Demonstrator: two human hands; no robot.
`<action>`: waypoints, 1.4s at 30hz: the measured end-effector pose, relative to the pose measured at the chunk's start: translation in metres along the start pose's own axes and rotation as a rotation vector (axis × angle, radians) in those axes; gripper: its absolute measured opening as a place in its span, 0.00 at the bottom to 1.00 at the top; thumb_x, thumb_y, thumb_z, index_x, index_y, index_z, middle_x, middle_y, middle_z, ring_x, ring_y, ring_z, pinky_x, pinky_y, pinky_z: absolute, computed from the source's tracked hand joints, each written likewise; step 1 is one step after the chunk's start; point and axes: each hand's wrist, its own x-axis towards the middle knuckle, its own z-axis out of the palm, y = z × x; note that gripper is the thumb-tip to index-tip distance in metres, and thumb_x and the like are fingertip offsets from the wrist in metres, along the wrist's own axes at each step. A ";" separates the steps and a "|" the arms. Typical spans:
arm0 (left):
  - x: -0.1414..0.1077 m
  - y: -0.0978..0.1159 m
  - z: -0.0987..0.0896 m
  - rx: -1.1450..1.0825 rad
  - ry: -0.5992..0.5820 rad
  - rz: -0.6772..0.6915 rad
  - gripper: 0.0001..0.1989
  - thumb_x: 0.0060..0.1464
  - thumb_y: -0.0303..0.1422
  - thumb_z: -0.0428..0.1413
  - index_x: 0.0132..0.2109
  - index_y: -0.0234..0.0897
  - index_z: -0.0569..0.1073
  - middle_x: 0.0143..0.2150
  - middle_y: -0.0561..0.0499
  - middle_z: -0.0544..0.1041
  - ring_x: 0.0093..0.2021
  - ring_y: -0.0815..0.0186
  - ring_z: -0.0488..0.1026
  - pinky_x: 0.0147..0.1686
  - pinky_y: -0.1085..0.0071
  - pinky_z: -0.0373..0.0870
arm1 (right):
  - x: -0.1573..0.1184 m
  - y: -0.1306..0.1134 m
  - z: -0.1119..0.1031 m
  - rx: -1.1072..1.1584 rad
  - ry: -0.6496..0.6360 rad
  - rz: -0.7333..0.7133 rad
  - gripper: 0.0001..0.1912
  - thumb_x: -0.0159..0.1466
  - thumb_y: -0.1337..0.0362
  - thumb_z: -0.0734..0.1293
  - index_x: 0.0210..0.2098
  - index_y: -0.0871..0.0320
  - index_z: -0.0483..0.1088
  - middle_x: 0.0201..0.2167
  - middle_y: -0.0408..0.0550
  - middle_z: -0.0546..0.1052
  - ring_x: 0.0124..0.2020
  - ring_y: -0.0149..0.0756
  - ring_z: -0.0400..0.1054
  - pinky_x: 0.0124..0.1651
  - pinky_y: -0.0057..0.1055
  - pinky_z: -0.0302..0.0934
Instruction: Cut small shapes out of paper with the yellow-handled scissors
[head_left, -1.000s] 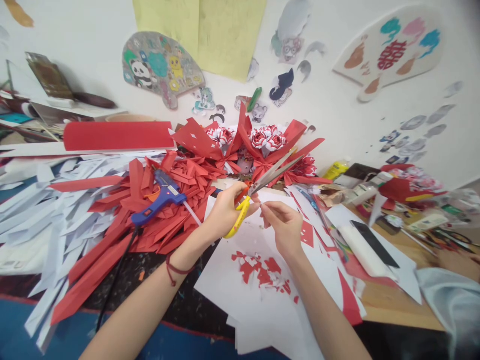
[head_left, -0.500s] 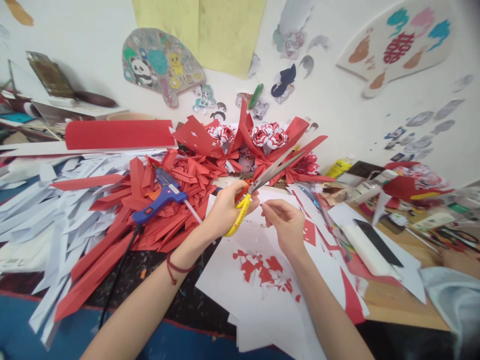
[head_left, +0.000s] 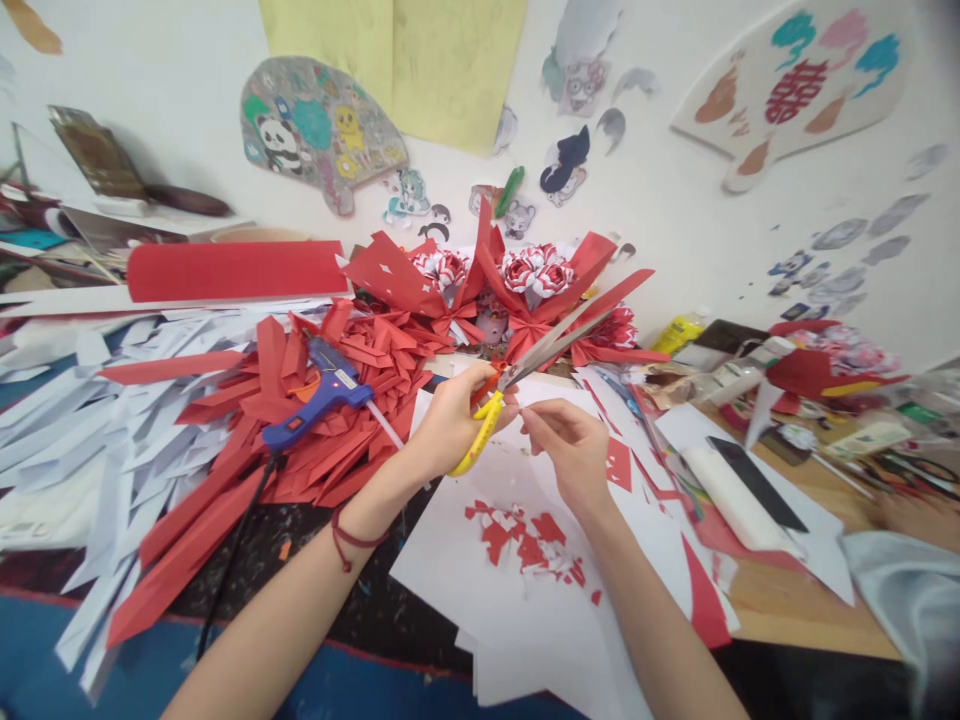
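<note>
My left hand [head_left: 448, 420] is closed around a pair of scissors [head_left: 545, 345] with a yellow and orange handle; the blades point up and to the right, slightly parted. Close beside it, my right hand [head_left: 576, 452] has thumb and forefinger pinched together near the handle. Whatever lies between those fingertips is too small to make out. Below both hands, red and white paper scraps [head_left: 531, 545] lie on stacked white paper sheets [head_left: 442, 550]. A red paper piece [head_left: 619, 464] with notches cut out rests just right of my right hand.
A blue hot glue gun [head_left: 322, 400] lies on a heap of folded red paper strips [head_left: 225, 490], beside folded white strips [head_left: 142, 430]. Behind stand red-wrapped paper flowers [head_left: 536, 270]. At right are a phone [head_left: 756, 484] and another person's sleeve [head_left: 900, 590].
Almost nothing differs. The view has shifted very slightly, and both hands keep nearly the same pose, with the scissors still in the left.
</note>
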 end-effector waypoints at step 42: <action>0.002 -0.007 -0.002 0.107 0.121 -0.096 0.12 0.48 0.36 0.58 0.40 0.36 0.70 0.36 0.51 0.75 0.35 0.67 0.72 0.35 0.72 0.67 | 0.006 0.026 -0.007 -0.795 -0.453 0.079 0.04 0.54 0.66 0.68 0.30 0.54 0.75 0.29 0.43 0.75 0.28 0.31 0.64 0.31 0.28 0.55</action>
